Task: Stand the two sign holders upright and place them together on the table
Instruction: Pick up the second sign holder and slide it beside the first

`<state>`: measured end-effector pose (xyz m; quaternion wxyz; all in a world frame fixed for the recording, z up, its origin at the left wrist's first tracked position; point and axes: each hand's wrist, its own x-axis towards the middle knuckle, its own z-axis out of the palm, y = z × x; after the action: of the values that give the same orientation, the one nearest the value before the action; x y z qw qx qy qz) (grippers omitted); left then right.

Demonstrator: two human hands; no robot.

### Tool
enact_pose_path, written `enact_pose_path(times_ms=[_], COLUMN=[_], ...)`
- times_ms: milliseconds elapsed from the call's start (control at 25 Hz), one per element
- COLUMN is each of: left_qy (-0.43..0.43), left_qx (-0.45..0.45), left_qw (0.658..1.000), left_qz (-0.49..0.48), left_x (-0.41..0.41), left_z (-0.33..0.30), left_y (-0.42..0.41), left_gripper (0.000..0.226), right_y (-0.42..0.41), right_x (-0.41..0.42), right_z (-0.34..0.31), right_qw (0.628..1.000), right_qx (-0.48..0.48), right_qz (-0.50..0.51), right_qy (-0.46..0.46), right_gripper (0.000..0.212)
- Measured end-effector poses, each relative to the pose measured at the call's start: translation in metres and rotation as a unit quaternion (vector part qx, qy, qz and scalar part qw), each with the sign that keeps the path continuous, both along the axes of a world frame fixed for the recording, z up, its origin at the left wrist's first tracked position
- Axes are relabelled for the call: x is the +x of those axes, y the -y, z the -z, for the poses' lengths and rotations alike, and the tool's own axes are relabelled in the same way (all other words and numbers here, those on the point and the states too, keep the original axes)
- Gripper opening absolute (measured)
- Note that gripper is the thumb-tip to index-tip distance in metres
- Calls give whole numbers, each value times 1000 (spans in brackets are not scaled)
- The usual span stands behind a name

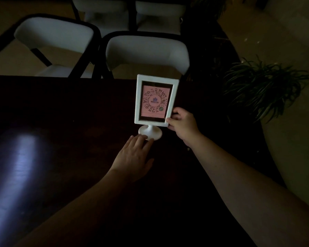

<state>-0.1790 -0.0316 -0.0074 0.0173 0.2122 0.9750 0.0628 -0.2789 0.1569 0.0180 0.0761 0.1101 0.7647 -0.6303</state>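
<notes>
One upright sign holder (156,100): right hand (183,124) pinches its frame, left hand (134,157) open flat

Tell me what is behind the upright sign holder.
Behind the sign holder the dark table ends, and a white-cushioned chair stands beyond it. Whatever sits directly behind the frame is covered; no second holder shows.

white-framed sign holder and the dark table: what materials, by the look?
White-framed sign holder with round pedestal base: likely moulded plastic, matte; uniform white, rounded edges, stem and foot flowing together. Dark table: probably varnished wood or laminate, glossy; it shows a streaked light reflection. The dim frame hides any grain.
</notes>
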Motion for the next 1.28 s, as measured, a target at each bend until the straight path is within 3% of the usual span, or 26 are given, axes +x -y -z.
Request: enact_pose_path(times_ms=[320, 560, 680, 840, 1120, 1280], left_qy=[22, 33, 44, 66, 94, 99], left_qx=[2, 9, 1, -14, -22, -27], left_qw=[1000, 998, 995, 992, 988, 988], left_qz=[-1, -55, -94, -107, -118, -119], left_x=[22, 25, 21, 15, 19, 21], left_z=[14, 20, 22, 25, 33, 34], left_y=[1, 9, 12, 9, 1, 2], left_gripper=[71, 74, 79, 93, 88, 86], right_y=[1, -2, -6, -7, 8, 11], right_x=[24, 37, 55, 84, 95, 96], right_z=[11, 21, 34, 48, 56, 57], right_qw=[997, 996, 986, 934, 859, 858], right_qx=[3, 2, 140, 298, 398, 397], right_qz=[-57, -56, -62, -165, -287, -295], right_qy=[-52, -70, -61, -108, -147, -140], right_gripper=[24, 25, 32, 40, 46, 46])
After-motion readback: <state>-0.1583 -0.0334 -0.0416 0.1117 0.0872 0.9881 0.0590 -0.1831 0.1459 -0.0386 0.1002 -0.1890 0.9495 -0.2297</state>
